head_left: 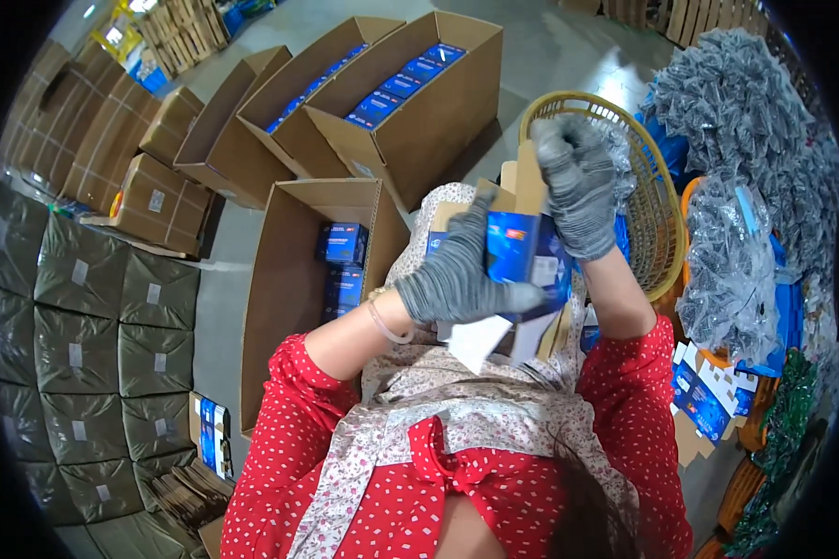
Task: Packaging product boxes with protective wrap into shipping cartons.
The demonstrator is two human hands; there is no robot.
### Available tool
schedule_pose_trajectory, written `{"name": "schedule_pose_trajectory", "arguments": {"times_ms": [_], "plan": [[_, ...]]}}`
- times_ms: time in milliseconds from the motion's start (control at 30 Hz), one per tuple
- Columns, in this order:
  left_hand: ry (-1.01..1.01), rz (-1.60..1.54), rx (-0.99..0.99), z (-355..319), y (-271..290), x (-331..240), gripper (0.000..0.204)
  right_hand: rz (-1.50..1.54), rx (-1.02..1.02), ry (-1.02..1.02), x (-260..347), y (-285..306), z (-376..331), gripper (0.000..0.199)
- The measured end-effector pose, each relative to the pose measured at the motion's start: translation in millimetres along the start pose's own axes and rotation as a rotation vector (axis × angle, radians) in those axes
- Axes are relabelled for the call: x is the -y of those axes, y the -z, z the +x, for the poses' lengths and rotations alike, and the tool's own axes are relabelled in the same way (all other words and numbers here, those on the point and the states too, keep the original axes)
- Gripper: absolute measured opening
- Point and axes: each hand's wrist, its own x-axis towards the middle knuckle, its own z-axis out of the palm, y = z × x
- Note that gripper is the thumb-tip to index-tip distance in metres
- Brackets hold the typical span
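My left hand (464, 276), in a grey knitted glove, is wrapped round a small blue carton (511, 247) over my lap, thumb toward its lower end. The carton stands with its brown inner flaps (528, 179) raised at the top. My right hand (578, 191), gloved the same way, is curled closed beside these flaps; what its fingers hold, if anything, is hidden. White and blue flattened cartons (478, 343) lie on my lap under the left hand. Just beyond the right hand stands a yellow plastic basket (664, 177) with clear-wrapped pieces in it.
A tall brown box (280, 307) at my left holds a column of blue cartons (345, 244). Farther off, another open box (438, 121) holds more. Wrapped green bales (75, 326) line the left side. Bagged grey items (736, 112) and flat blue cartons (704, 401) are at the right.
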Motion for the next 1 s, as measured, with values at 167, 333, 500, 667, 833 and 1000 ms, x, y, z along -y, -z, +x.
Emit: {"name": "schedule_pose_trajectory", "arguments": {"times_ms": [167, 333, 500, 667, 833, 1000], "plan": [[0.364, -0.629, -0.073, -17, 71, 36, 0.113, -0.218, 0.295, 0.371, 16, 31, -17, 0.077], [0.661, -0.409, 0.075, -6, 101, 35, 0.09, -0.713, 0.971, 0.553, 6, 46, -57, 0.113], [0.467, -0.391, 0.151, -39, 59, 63, 0.095, -0.927, 1.018, 0.398, -16, 66, -93, 0.093], [0.542, 0.027, 0.064, -46, 33, 69, 0.077, -1.011, 0.885, 0.658, -55, 51, -129, 0.08], [0.512, 0.082, 0.007, -41, 35, 68, 0.068, -0.882, 0.874, 0.687, -46, 39, -113, 0.07], [0.425, -0.35, 0.025, -32, 58, 4, 0.063, -0.492, 0.534, 0.727, -20, 29, -70, 0.101]]}}
